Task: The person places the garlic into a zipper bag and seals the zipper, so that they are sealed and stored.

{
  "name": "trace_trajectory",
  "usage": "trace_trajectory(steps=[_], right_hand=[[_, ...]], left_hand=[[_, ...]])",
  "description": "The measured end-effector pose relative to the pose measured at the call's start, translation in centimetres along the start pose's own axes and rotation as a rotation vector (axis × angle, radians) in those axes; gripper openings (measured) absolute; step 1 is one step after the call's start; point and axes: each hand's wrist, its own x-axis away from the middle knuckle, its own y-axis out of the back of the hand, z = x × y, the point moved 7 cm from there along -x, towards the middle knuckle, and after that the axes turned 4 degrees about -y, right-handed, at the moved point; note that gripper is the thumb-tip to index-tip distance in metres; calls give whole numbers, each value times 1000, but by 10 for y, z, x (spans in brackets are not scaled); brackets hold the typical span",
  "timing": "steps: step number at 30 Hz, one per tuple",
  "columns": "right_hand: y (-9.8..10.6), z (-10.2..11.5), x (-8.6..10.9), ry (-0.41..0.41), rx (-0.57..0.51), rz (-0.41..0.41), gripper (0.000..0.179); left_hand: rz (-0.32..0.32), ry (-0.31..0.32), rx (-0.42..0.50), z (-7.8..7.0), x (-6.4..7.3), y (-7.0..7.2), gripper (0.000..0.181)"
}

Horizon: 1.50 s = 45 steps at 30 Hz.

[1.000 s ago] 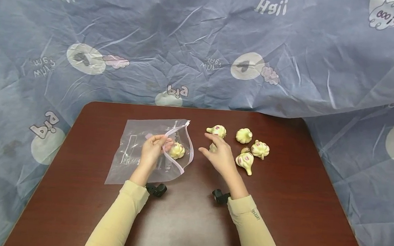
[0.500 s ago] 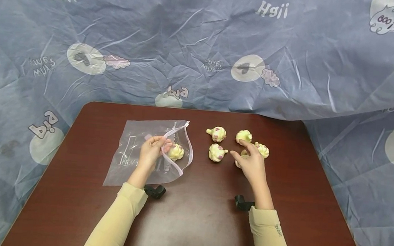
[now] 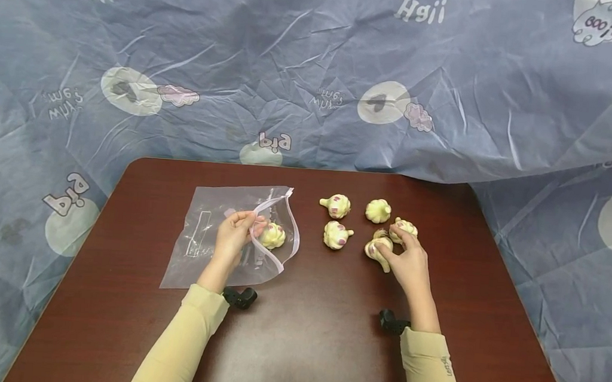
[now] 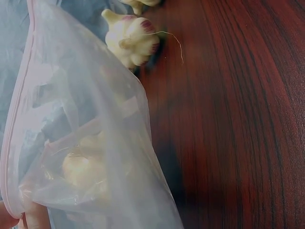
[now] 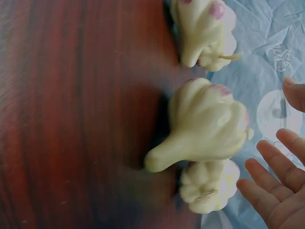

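My left hand (image 3: 232,239) pinches the rim of a clear zip bag (image 3: 202,207) lying on its side, holding its mouth apart toward the right. Inside sits one garlic bulb (image 3: 273,236), seen hazily through the plastic in the left wrist view. Over on the right, my right hand (image 3: 412,265) reaches over a garlic bulb (image 3: 378,252), thumb overlapping it in the head view. The right wrist view shows that hand's fingers (image 5: 274,167) spread beside the bulbs, with nothing held. A second bulb (image 3: 404,227) lies right behind the fingertips.
Three more garlic bulbs lie between the bag and my right hand: one at the back (image 3: 335,206), one nearer (image 3: 337,235), one farther right (image 3: 378,211). All rest on a dark reddish-brown table (image 3: 295,334). A blue patterned cloth (image 3: 294,64) hangs behind it.
My right hand has moved right, from beside the nearer middle bulb to the bulbs at the far right. The left hand keeps its hold on the bag, almost still.
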Motion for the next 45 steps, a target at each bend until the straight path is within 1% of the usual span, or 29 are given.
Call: trace_trajectory(steps=[4,11,16,21,26,31,35,41,45], right_hand=[[-4,-6,1,-26,1,29,61],[-9,-15,2,-35,-5,22,65],[-18,-22,2,-80,-10,71,75],[-23,-26,1,-106,6,102,80],[-26,-28,-2,-103,2,95,81],[-29,-31,-4,-110,3,91,82],[-32,-34,-3,-124,8,92,78],[-35,-36,-3,-128,-26,83,75],[-38,-35,-2,-137,-45,92,75]], left_hand=[[4,4,4,1,0,1,28],[4,13,-13,3,0,3,28],[-3,26,-34,4,0,5,30],[-4,30,-8,5,0,3,28],[-4,34,9,5,-1,3,26],[-12,35,2,4,1,3,24],[-5,32,-12,4,1,4,28],[1,38,-5,6,2,5,30],[8,40,-6,6,2,5,30]])
